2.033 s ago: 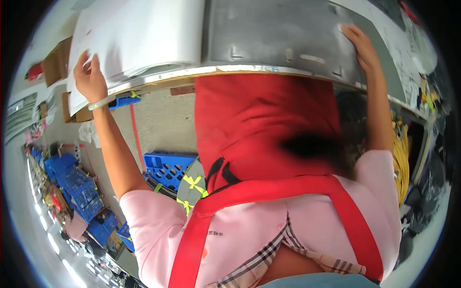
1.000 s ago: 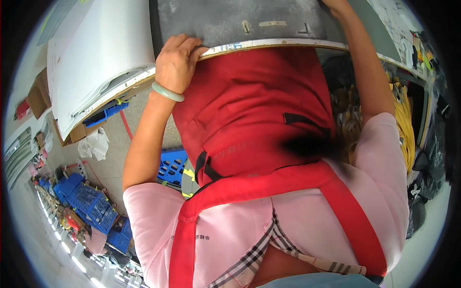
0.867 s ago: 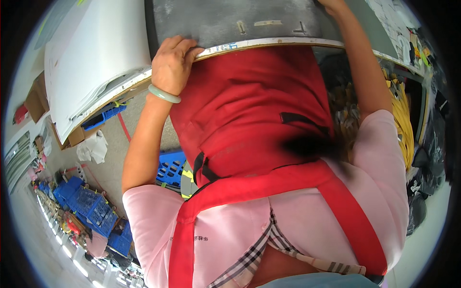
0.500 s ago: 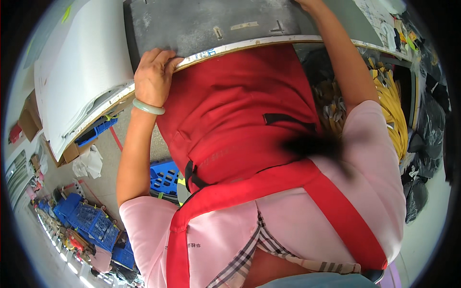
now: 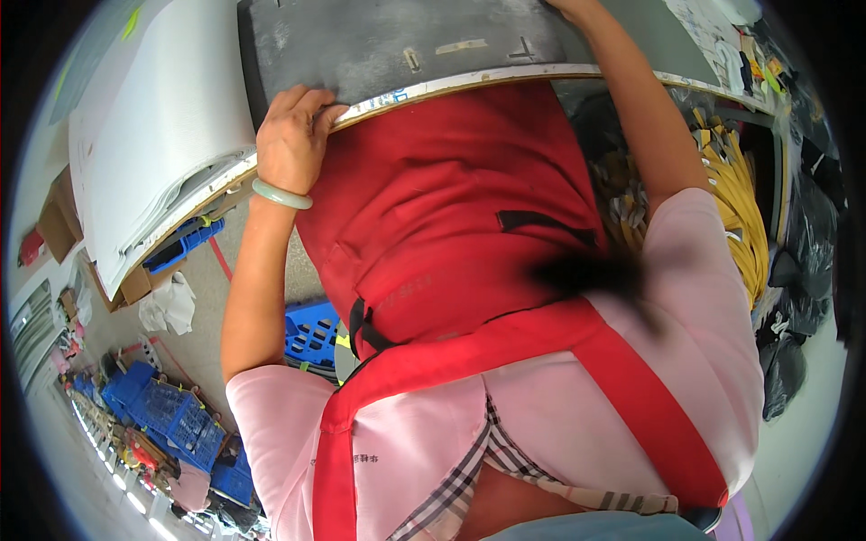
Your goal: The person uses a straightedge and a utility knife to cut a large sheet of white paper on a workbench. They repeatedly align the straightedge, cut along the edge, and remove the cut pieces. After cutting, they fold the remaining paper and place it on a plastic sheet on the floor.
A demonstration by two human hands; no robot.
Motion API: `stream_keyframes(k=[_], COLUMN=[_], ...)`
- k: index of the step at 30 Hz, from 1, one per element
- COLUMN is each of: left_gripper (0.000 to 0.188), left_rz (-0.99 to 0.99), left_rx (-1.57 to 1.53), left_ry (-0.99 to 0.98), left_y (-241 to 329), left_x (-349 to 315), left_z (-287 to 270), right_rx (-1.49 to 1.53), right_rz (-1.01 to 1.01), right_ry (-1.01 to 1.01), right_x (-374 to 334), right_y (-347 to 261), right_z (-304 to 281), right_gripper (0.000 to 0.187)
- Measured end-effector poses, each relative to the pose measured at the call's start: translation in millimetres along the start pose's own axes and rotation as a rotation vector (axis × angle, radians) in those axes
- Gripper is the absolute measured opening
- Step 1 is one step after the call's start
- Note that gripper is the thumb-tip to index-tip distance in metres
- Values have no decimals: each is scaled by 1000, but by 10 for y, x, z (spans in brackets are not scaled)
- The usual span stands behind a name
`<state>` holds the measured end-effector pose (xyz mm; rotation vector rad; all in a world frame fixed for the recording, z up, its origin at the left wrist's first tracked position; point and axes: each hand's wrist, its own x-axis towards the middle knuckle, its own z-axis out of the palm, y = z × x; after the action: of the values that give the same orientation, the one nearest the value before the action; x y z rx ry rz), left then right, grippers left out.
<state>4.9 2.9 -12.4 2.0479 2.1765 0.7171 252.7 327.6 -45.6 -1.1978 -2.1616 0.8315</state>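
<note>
A: Left hand [image 5: 290, 142]?

B: On the near left corner of the dark grey panel [image 5: 397, 41]. Fingers curled over its pale edge, thumb side underneath as far as I can see, so the grip is closed on the panel. Pale green bangle [image 5: 281, 195] on that wrist.

A: Where's the panel sitting?

B: Flat on the table [image 5: 722, 86], top of frame, near edge running right across above the red apron [image 5: 451, 225]. Surface is scuffed, with a strip of tape and a few marks on it.

A: Right hand?

B: Right hand [image 5: 564, 7] is at the top rim, only the wrist and heel of the hand show. It's at the panel's far right part, touching or just over it. Fingers are cut off by the frame, so grip state: cannot tell.

A: What's next to the panel?

B: White sheets [image 5: 153, 135], a stack, just left of it, touching or nearly so, overhanging the table's left end. Cardboard boxes [image 5: 63, 212] beyond that at the far left.

A: Anything else?

B: Below the table on the right, a bundle of yellow strips [image 5: 735, 194], black bags [image 5: 794, 298] past them. On the floor to the left, blue crates [image 5: 167, 415] and a crumpled white cloth [image 5: 167, 307].
</note>
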Motion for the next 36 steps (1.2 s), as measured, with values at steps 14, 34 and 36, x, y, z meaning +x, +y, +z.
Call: stream_keyframes(k=[14, 34, 36], left_gripper=[25, 37, 37], left_rz=[57, -49, -44], left_rx=[-80, 139, 146], left_ry=[92, 54, 91], left_y=[465, 504, 478], left_x=[967, 1054, 1060], left_z=[548, 879, 895], right_rx=[56, -142, -205], right_rz=[-15, -365, -418], right_ry=[-55, -272, -277], right_x=[70, -1243, -1227], right_y=[301, -435, -432], right_z=[37, -322, -313], right_gripper=[30, 13, 14])
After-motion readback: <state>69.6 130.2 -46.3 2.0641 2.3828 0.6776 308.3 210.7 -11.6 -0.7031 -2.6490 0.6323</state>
